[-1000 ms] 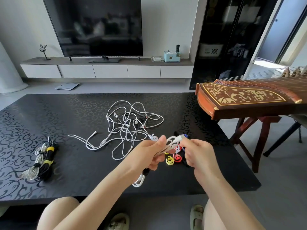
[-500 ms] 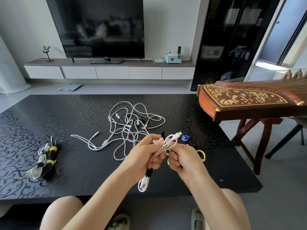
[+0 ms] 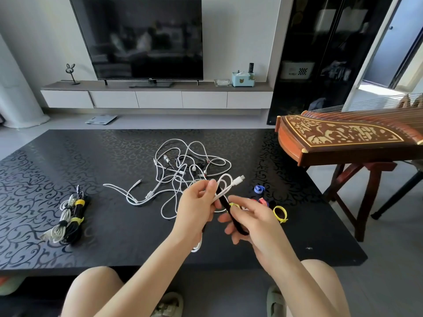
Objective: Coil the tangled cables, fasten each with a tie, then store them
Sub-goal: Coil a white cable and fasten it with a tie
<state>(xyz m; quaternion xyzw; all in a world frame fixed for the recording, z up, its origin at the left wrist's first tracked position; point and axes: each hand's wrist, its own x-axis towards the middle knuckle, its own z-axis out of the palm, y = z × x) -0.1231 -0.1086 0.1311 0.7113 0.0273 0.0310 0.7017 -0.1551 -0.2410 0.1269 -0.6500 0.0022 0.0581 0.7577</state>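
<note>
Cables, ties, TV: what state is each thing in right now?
White cable: coiled, gripped by left hand.
Black tie: unfastened, held by right hand.
Cable pile: tangled.
Bundles: coiled, tied.
Loose ties: curled, unused.
TV: off.

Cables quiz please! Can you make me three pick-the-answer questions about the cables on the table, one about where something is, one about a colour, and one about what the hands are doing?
1. Where do the finished cable bundles lie on the table?
A. at its left end
B. under the television
C. on the wooden instrument

2. What colour is the tie being put on now?
A. yellow
B. black
C. blue

3. What is the left hand doing?
A. resting flat on the table
B. holding a coiled white cable
C. pointing at the television

Answers: 1 A, the bundles sit far left, apart from the tangle. 2 B, the right hand holds a black strip. 3 B, its fingers pinch the folded white loops.
</note>
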